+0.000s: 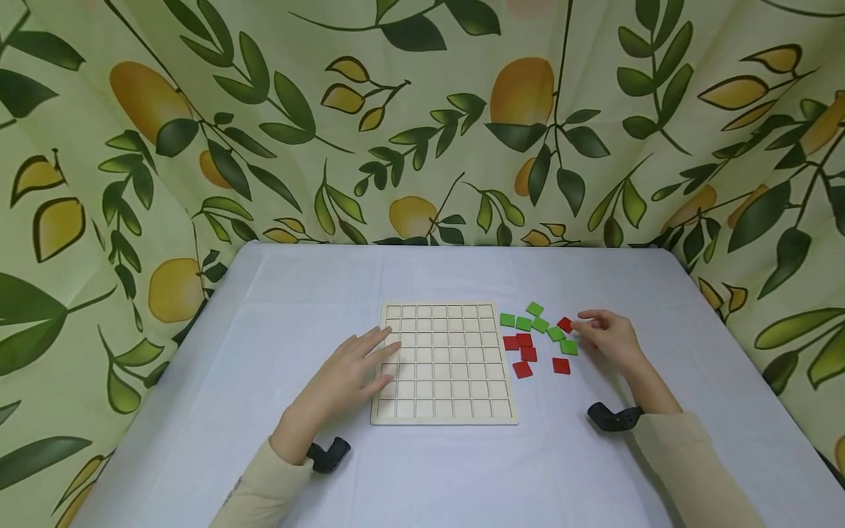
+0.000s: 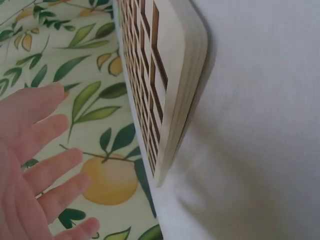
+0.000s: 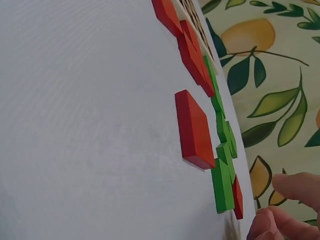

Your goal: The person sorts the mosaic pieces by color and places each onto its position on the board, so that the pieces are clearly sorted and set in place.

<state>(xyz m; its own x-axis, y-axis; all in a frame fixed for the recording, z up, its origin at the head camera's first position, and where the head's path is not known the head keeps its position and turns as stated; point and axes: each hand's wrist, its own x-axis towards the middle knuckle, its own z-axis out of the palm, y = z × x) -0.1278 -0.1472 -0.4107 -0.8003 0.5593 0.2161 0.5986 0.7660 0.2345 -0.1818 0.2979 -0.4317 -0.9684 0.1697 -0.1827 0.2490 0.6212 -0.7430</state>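
A pale wooden grid board [image 1: 442,421] lies flat on the table. My left hand [image 1: 346,370] hovers at its left edge, fingers spread and fairly straight, holding nothing; the left wrist view shows those fingers [image 2: 52,172] apart from the board's rim [image 2: 187,75]. My right hand [image 1: 610,339] is beside a red square tile [image 1: 565,324] on the table. In the right wrist view a gap shows between its thumb and index finger [image 3: 297,187], with that tile [image 3: 238,200] just beyond. Whether a fingertip touches it I cannot tell.
Several green tiles [image 1: 524,323] lie scattered right of the board. Several red tiles [image 1: 529,354] lie just below them, one red tile [image 1: 561,366] apart toward the right. A white cloth [image 1: 297,293] covers the table; a leaf-and-fruit patterned curtain [image 1: 422,147] hangs behind.
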